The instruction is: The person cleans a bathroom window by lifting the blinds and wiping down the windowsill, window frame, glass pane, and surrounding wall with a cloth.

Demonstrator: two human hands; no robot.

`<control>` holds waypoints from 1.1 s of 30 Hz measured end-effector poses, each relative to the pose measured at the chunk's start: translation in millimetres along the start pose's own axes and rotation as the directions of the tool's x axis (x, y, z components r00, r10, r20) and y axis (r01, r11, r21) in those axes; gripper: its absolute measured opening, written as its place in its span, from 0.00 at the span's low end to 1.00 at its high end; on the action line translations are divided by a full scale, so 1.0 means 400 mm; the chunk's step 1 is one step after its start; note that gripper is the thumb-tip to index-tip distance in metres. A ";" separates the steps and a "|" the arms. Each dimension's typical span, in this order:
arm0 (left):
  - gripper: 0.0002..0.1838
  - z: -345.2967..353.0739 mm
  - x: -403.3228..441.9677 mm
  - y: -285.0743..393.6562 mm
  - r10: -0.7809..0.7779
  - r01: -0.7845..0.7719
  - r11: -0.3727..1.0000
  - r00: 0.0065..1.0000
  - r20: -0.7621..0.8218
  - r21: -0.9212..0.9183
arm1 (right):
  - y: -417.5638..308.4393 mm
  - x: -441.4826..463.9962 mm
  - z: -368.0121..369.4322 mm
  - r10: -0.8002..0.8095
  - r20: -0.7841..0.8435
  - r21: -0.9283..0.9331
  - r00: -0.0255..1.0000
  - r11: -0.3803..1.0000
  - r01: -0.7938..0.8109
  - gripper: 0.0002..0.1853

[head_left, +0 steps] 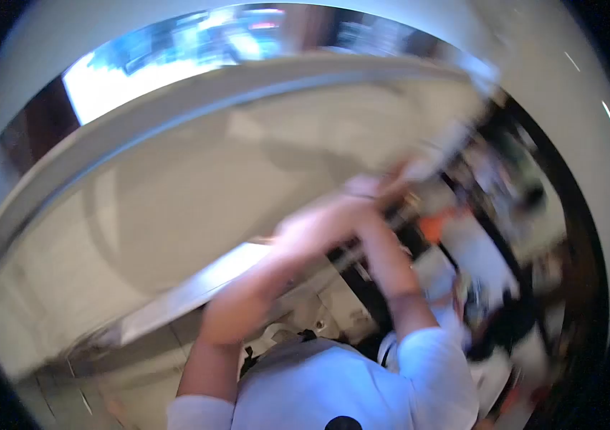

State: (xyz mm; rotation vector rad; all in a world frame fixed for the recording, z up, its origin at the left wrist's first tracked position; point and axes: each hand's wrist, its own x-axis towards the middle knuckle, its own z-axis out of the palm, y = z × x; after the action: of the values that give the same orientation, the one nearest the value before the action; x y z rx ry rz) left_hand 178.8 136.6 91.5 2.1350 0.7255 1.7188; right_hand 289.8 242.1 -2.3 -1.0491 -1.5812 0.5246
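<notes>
Motion blur smears both bare hands, which meet or overlap over the front edge of a beige surface [176, 215]. My left hand [315, 223] reaches up from the lower left, close to that edge. From the lower right comes my right arm, bent inward, with my right hand [363, 197] against or just beyond the left one. The fingers of both are too blurred to make out, and anything held is hidden. A darker blurred shape [396, 179] touches the hands on the right. A bright, pale strip [197, 287] runs along the surface's edge.
A raised grey rim [133, 118] curves round the far side of the surface, below a bright window [176, 64]. Blurred clutter fills the right, with an orange item [434, 226] and a white panel [480, 251]. Tiled floor [147, 365] shows at lower left.
</notes>
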 end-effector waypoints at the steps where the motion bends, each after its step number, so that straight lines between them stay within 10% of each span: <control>1: 0.18 -0.007 -0.001 -0.024 0.070 -0.076 0.980 0.997 0.041 0.182 | -0.003 0.007 -0.004 0.030 0.016 0.066 0.999 0.997 -0.031 0.20; 5: 0.18 -0.003 0.029 -0.103 0.230 -0.247 0.819 0.968 0.098 0.518 | -0.045 0.019 -0.004 0.125 0.107 0.358 0.986 0.920 -0.156 0.21; 7: 0.19 0.037 0.038 -0.048 0.136 -0.127 0.969 0.990 -0.025 0.213 | -0.100 -0.003 0.002 0.062 -0.165 -0.061 0.984 0.995 -0.073 0.21; 11: 0.22 0.042 0.079 -0.025 -0.231 0.207 0.960 0.966 -0.115 -0.190 | -0.137 -0.031 0.027 -0.092 -0.344 -0.267 0.935 0.964 -0.004 0.20; 20: 0.21 0.069 0.084 0.035 -0.226 0.203 0.958 0.969 -0.101 -0.204 | -0.174 -0.035 0.097 -0.182 0.219 -0.441 0.959 0.858 0.264 0.16; 29: 0.18 0.045 0.076 -0.007 -0.321 0.297 0.930 0.943 -0.086 -0.218 | -0.186 -0.075 0.156 -0.326 0.110 -0.046 0.939 0.942 0.332 0.14; 31: 0.20 0.051 0.047 0.028 -0.130 0.137 0.987 0.988 -0.081 0.086 | -0.165 -0.069 0.102 -0.312 0.070 0.043 0.947 0.950 0.310 0.14; 33: 0.17 0.059 0.064 0.068 -0.361 0.321 0.916 0.921 -0.144 -0.242 | -0.129 -0.037 0.016 -0.344 -0.013 0.042 0.939 0.938 0.344 0.14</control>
State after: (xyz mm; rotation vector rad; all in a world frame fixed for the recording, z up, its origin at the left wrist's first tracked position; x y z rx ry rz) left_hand 210.7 130.5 121.3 1.6073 0.8625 1.7259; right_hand 265.6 204.6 28.5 -0.7174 -1.6947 0.3136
